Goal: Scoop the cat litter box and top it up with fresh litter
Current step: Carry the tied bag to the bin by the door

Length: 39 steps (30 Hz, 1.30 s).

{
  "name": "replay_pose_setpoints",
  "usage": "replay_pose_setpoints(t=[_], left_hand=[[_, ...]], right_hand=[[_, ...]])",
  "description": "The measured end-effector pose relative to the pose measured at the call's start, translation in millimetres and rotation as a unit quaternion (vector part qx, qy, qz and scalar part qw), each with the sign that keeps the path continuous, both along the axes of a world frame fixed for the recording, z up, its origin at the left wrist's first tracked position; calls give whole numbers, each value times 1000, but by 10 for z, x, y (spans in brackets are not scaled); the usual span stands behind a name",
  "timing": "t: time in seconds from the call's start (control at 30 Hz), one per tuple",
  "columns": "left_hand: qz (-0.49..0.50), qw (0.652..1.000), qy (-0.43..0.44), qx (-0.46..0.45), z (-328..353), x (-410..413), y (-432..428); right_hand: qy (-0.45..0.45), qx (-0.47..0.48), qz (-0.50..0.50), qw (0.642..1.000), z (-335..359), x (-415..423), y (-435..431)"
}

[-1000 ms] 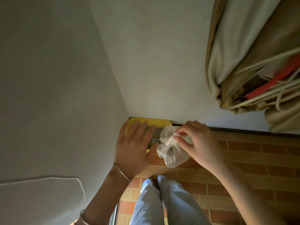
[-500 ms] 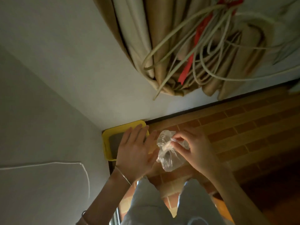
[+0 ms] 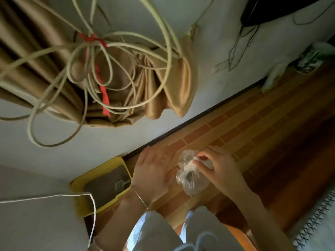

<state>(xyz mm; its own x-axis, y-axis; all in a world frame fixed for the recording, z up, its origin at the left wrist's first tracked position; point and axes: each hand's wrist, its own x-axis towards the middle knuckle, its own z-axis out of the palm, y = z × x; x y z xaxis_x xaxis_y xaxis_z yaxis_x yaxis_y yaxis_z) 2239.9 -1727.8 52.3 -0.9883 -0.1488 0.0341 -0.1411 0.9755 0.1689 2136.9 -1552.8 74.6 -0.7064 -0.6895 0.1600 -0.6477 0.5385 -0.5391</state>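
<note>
My right hand [image 3: 221,169] pinches the clear plastic bag [image 3: 192,178] at its top. My left hand [image 3: 152,174] is just beside it, palm down, fingers straight and holding nothing. The yellow litter box [image 3: 114,162] sits to the left in the wall corner.

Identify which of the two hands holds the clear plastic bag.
The right hand pinches the clear plastic bag at its top; the left hand, wearing a thin bracelet, has straight fingers and holds nothing.
</note>
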Motion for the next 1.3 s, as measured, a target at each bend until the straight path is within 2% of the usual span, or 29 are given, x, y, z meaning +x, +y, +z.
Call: replay_pose_setpoints(t=[0.3,0.53,1.0,1.3], left_hand=[[-67,998,-10,-5,-9,-1119,1017],[-146,989,2,15,98,-1868,1501],[-271,962,24,6,41,-3796,1866],[-340,938,73,-2,154,-5100,1931]], right_hand=[[16,30,-87,996,104,-871,1140],[-22,28,-167,985,128,-1290,1742],[-39,69,-286,955,122,-2716,2243],[-18,42,-327,944,244,-3742,2301]])
